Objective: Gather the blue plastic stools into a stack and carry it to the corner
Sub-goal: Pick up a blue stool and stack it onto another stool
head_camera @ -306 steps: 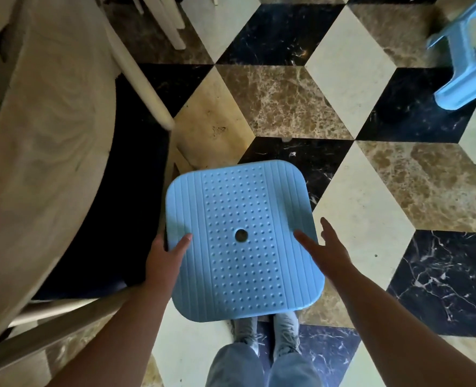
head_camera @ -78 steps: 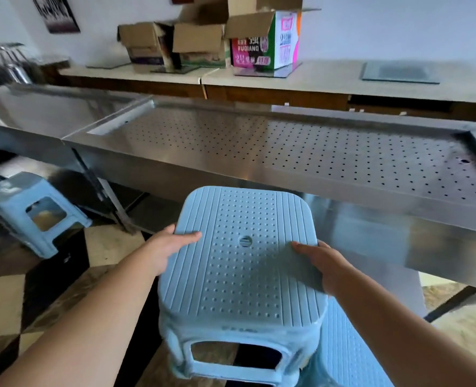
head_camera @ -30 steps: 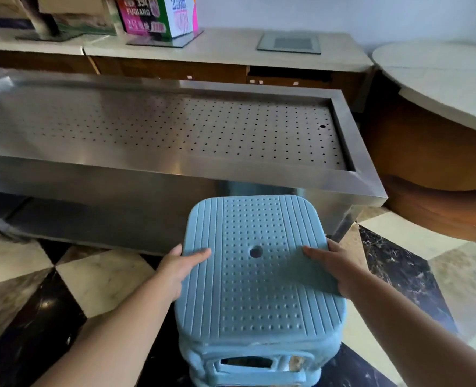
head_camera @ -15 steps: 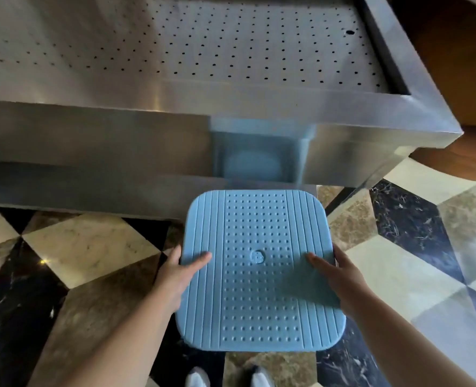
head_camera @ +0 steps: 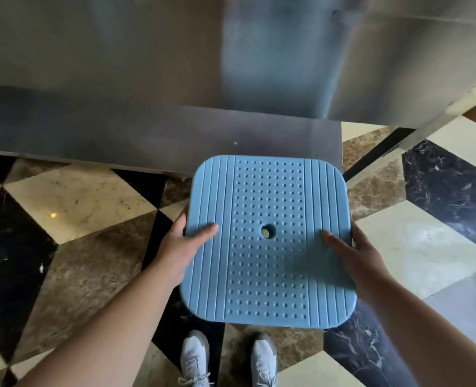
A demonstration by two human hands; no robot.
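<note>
**Stool held over the floor, beside the steel unit**

The person holds a light blue plastic stool (head_camera: 267,241) with a square, rounded seat, ribbed at both sides and dotted in the middle, with a round hole in the centre. The seat is seen from straight above, so the legs are hidden and I cannot tell if one stool or several nested ones are under it. It is also not possible to say if the stool stands on the floor or is lifted above it.

The left hand (head_camera: 182,245) grips the left edge of the seat, with the thumb lying on top and the fingers curled under the rim. The right hand (head_camera: 355,255) clamps the right edge in the same way, thumb on the seat, fingers going under.

The stool is just in front of a large grey stainless-steel unit (head_camera: 147,79), whose side shows a vague blue reflection. Below is a marble floor (head_camera: 86,196) with black, cream and brown diamond tiles, and two white sneakers (head_camera: 195,358) are near the bottom edge.

In my judgement the gathering is at least partly done, because a stool is in both hands. What is left, probably, is to reach the corner and put it down; no corner is visible here, and no other stool.

No brand, label or writing can be read anywhere.
</note>
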